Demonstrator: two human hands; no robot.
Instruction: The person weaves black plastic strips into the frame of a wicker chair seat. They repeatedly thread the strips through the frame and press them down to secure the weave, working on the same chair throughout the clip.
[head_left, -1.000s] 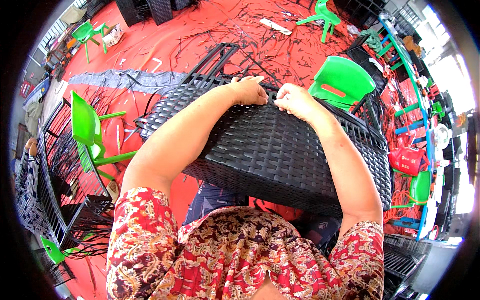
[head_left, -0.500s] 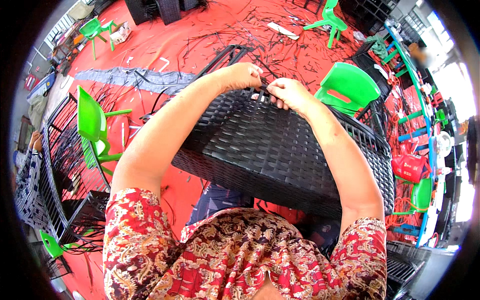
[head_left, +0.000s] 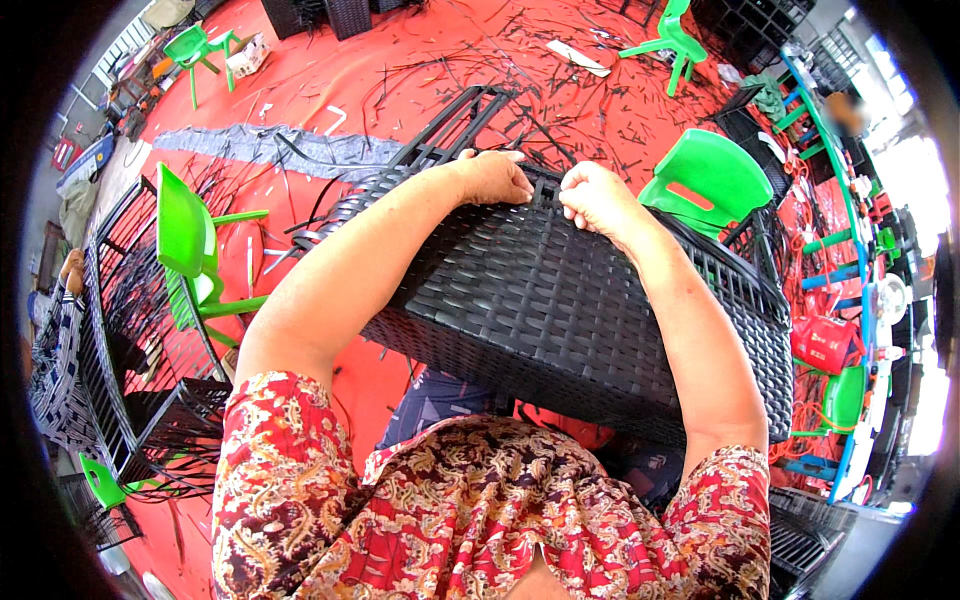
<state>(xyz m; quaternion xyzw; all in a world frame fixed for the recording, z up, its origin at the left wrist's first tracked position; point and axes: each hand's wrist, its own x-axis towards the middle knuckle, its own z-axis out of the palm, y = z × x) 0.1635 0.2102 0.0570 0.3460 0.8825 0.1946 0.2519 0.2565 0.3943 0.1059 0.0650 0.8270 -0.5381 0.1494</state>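
Across my lap lies a woven black wicker furniture piece (head_left: 560, 300), its solid weave facing up and an open frame along its far side. My left hand (head_left: 497, 178) is closed at the far edge of the weave, and what its curled fingers grip is hidden. Just to the right, my right hand (head_left: 603, 200) is pinched at the same edge. A thin black weaving strip (head_left: 552, 140) runs up to its fingertips. A small gap separates the two hands, with dark weave showing between them.
Green plastic chairs stand at the left (head_left: 183, 225) and just beyond the piece at the right (head_left: 708, 180). Black strip scraps litter the red floor (head_left: 400, 50). Another person's striped sleeve (head_left: 62, 370) shows at far left beside a black frame (head_left: 110, 400).
My hands have drawn slightly apart and sit a little lower over the weave's edge. The light opening seen between them before no longer shows. The view has shifted slightly.
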